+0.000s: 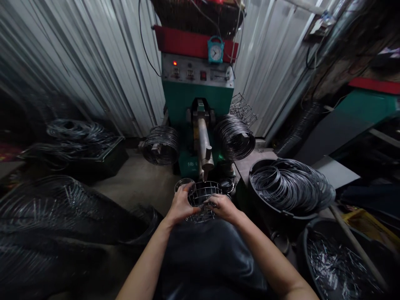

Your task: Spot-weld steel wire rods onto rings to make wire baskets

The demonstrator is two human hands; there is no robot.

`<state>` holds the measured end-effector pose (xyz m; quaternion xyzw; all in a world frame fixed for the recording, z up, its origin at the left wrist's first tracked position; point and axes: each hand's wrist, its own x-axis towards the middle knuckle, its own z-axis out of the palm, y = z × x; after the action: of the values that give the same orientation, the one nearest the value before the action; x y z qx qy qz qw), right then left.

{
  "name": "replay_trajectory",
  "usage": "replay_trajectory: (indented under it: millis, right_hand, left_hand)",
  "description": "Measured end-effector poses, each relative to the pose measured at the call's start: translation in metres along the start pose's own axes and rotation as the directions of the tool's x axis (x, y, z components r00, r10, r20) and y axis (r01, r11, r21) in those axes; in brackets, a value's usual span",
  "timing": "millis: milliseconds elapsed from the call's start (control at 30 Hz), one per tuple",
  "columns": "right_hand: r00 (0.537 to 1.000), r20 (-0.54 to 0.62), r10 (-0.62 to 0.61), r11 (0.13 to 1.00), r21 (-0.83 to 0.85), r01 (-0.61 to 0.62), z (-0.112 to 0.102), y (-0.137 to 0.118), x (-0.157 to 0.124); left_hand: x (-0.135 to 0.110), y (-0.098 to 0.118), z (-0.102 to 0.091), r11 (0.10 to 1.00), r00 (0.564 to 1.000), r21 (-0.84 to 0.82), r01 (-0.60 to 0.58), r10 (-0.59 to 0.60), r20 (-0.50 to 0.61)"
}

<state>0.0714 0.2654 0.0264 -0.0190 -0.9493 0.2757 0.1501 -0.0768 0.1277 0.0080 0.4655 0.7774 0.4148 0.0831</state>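
A round wire basket (210,184) sits below the welding machine's pointed tip, between my two hands. My left hand (181,205) grips its left side, with thumb and fingers apart around the wires. On the near right side, my right hand (222,206) has its fingers curled in against the basket's wires; whether a small wire piece is also in them cannot be made out. The tip of the machine's arm (203,143) points down just over the far rim. Part of the basket's lower side is hidden by my hands.
Wire ring bundles hang at the left (161,145) and right (236,136) of the green machine (175,93). To the right stand a tub of wire rings (290,187) and a tub of short wire pieces (337,262). Dark sacks (103,221) lie left.
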Motion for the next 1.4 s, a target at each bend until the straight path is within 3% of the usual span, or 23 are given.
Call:
replay_trajectory:
  millis: [300,467,600,733,800,867,967,1000,1033,1067,1133,1167,1267,1333,1400]
  right_hand:
    - [0.999,-0.030,0.021,0.999,-0.028,-0.021,-0.006,0.008,0.021]
    - [0.997,-0.062,0.048,0.998,-0.037,-0.051,-0.003,0.011,0.016]
    - [0.994,-0.054,0.100,0.993,-0.056,-0.103,-0.006,0.013,0.028]
    - [0.956,-0.220,0.194,0.978,0.115,-0.172,-0.006,0.008,0.034]
    - [0.876,-0.353,0.329,0.919,0.332,-0.212,-0.003,0.010,0.023]
    - [0.737,-0.350,0.577,0.735,0.617,-0.282,0.005,0.019,0.000]
    - [0.503,-0.040,0.863,0.228,0.921,-0.317,0.026,0.040,-0.045]
    - [0.437,0.053,0.898,0.088,0.951,-0.296,0.034,0.046,-0.060]
    - [0.375,0.096,0.922,0.011,0.962,-0.273,0.043,0.052,-0.075]
    - [0.321,0.080,0.944,0.006,0.966,-0.258,0.053,0.055,-0.088]
    - [0.292,-0.066,0.954,0.151,0.948,-0.279,0.071,0.057,-0.109]
    - [0.315,-0.165,0.935,0.267,0.911,-0.314,0.080,0.056,-0.116]
    - [0.461,-0.374,0.804,0.571,0.702,-0.427,0.100,0.051,-0.127]
    - [0.560,-0.402,0.724,0.675,0.578,-0.458,0.106,0.049,-0.129]
    - [0.623,-0.383,0.682,0.712,0.541,-0.448,0.107,0.049,-0.129]
  left_hand:
    - [0.026,-0.002,-0.001,0.998,0.999,-0.048,0.028,-0.026,0.033]
    - [0.021,0.003,0.005,0.998,0.997,-0.022,0.059,-0.060,-0.053]
    - [0.031,-0.004,0.008,0.994,0.989,-0.009,0.111,-0.111,-0.098]
    - [0.044,-0.014,0.009,0.992,0.988,-0.018,0.123,-0.124,-0.088]
    - [0.044,-0.015,0.009,0.992,0.988,-0.021,0.120,-0.122,-0.092]
    - [0.042,-0.012,0.009,0.991,0.985,0.003,0.131,-0.130,-0.118]
    - [0.039,-0.007,0.009,0.988,0.981,0.068,0.136,-0.125,-0.149]
    - [0.039,-0.006,0.009,0.987,0.980,0.080,0.141,-0.127,-0.154]
    - [0.039,-0.006,0.009,0.985,0.978,0.081,0.150,-0.136,-0.160]
    - [0.041,-0.006,0.009,0.984,0.975,0.072,0.162,-0.149,-0.164]
    - [0.045,-0.009,0.010,0.983,0.969,0.039,0.182,-0.173,-0.176]
    - [0.048,-0.011,0.011,0.982,0.966,0.027,0.188,-0.180,-0.184]
    - [0.055,-0.017,0.010,0.981,0.962,0.039,0.190,-0.179,-0.205]
    - [0.057,-0.019,0.009,0.978,0.959,0.052,0.202,-0.187,-0.213]
    - [0.058,-0.018,0.007,0.975,0.956,0.059,0.214,-0.197,-0.215]
